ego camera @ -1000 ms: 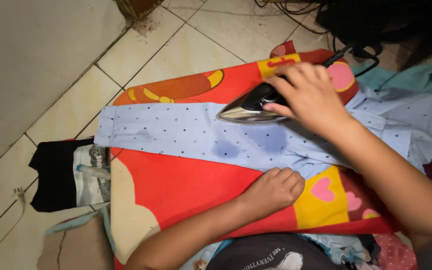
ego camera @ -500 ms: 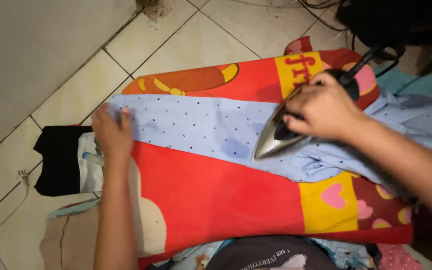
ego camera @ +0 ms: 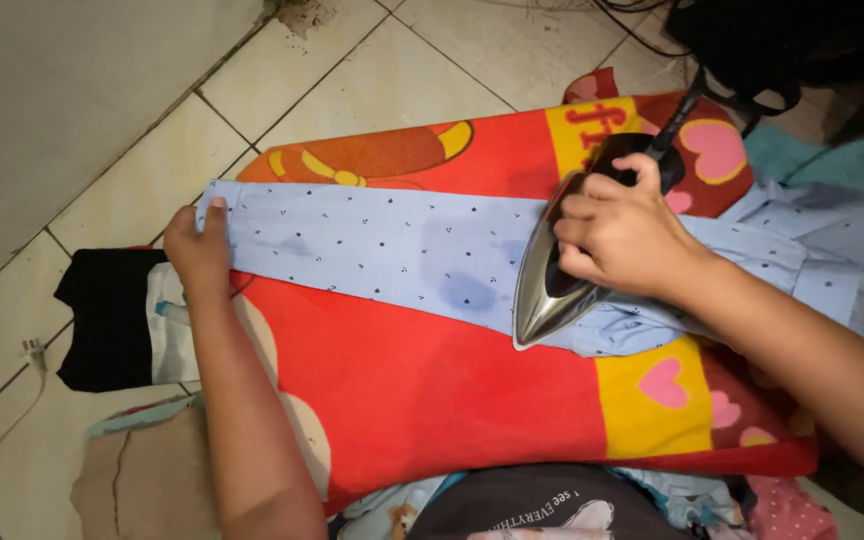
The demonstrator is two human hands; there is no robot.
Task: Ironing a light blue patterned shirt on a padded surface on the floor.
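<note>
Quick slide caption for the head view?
Right hand irons a dotted blue sleeve; left hand holds its cuff.

— What sort of place is this?
— A home. Ironing is done on the tiled floor [ego camera: 372, 80], over a red cartoon blanket [ego camera: 432, 390].
— Anything else?
— Clothes heaped at the right [ego camera: 832, 170], a folded black garment [ego camera: 102, 330] at the left, cables [ego camera: 642, 20] far off.
</note>
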